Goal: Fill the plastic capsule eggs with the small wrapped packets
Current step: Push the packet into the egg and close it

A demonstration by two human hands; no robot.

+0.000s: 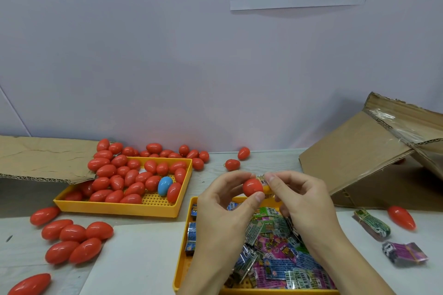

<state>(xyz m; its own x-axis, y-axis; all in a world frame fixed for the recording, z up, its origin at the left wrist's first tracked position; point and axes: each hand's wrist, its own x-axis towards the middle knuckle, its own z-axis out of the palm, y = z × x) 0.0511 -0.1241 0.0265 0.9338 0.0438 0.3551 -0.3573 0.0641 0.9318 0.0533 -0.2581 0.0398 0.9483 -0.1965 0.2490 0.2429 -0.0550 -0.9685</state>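
nearest the camera, a yellow tray (180, 270) holds a heap of small wrapped packets (275, 254), flat and glossy, likely feather-light and slick enough to slide off one another. just above the tray's far edge, a person's left hand (223, 201) pinches a red capsule egg (252, 186) between thumb and curled fingers, while the right hand (302, 198) closes its fingertips on a yellowish packet (263, 181) at the egg's right side; whether the shell is open there cannot be told. the egg looks like thin, smooth, rigid plastic, light and apt to slip or roll, so a hold across its widest part seems safest, and the packet is best taken by an edge. to the near left, loose red eggs (74, 239) lie on the table (143, 258); to the right, two banded packet bundles (371, 224). farther left, a second yellow tray (119, 209) carries many red eggs and one blue egg (165, 185), with more beyond by the wall, and cardboard (359, 163) at far right.
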